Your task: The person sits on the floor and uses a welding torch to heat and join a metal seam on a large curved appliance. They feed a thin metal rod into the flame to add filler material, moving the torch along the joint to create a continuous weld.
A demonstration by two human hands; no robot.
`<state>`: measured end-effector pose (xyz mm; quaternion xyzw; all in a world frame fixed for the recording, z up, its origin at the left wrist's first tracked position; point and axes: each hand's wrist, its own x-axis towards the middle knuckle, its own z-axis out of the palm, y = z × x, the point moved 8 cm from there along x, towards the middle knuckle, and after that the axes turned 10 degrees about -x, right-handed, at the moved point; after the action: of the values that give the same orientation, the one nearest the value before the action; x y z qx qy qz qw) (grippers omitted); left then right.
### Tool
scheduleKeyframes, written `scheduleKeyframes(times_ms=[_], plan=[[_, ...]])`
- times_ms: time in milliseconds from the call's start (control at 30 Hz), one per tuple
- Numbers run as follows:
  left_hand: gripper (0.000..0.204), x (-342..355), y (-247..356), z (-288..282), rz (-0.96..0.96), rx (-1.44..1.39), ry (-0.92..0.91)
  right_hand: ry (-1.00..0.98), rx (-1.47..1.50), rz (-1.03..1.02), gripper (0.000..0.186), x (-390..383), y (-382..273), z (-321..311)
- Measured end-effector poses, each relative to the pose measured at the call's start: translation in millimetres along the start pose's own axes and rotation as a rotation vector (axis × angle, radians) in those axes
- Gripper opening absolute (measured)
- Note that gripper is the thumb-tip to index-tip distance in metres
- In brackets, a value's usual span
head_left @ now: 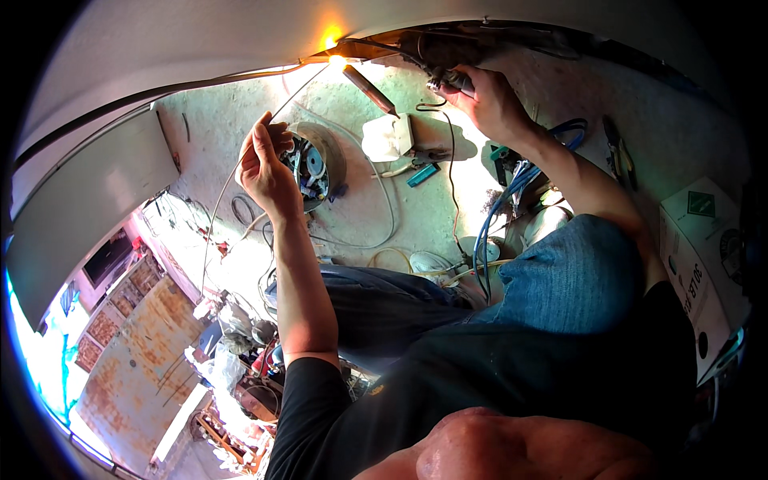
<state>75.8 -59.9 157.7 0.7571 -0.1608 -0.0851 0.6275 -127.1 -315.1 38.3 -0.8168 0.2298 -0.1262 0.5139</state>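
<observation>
Brazing seems underway, steady feeding needed: a thin grey metal rod [300,93] is pinched by the left hand [266,164], a dark-handled torch [456,81] gripped by the right hand [490,100].

A pale, blotchy floor [552,84] spreads under everything, brightly lit toward the middle and duller at far right. On the left is a rust-stained panel [136,372]; beyond it, glaring bluish-white light [34,348] fills the left edge.
</observation>
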Motion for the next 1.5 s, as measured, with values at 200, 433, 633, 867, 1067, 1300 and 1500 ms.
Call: scheduleKeyframes(times_ms=[200,433,633,867,1067,1300,1500], plan=[[0.033,-1.1,6.8,6.5,0.015,0.052,-0.005,-0.010,-0.024,-0.006,0.024,-0.7,2.2,0.5],[0.033,-1.1,8.5,5.8,0.023,0.063,0.000,-0.015,-0.046,0.007,0.025,-1.6,4.7,0.5],[0.034,-1.9,10.0,3.8,0.037,0.056,-0.015,0.008,-0.055,-0.030,0.027,-1.2,4.7,0.9],[0.032,-2.0,11.2,1.3,0.031,0.026,0.029,0.002,-0.054,-0.018,0.027,-2.0,4.7,0.4],[0.033,-2.4,11.1,1.7,0.030,0.011,0.024,-0.028,-0.064,0.041,0.025,-3.1,13.8,5.0],[0.035,-6.1,19.0,-5.3,0.025,-0.005,0.073,0.059,0.110,-0.040,0.026,-24.6,10.7,-12.5],[0.037,-32.7,61.5,6.1,0.162,0.262,-0.004,-0.330,0.759,0.448,0.024,-80.5,36.9,-2.8]])
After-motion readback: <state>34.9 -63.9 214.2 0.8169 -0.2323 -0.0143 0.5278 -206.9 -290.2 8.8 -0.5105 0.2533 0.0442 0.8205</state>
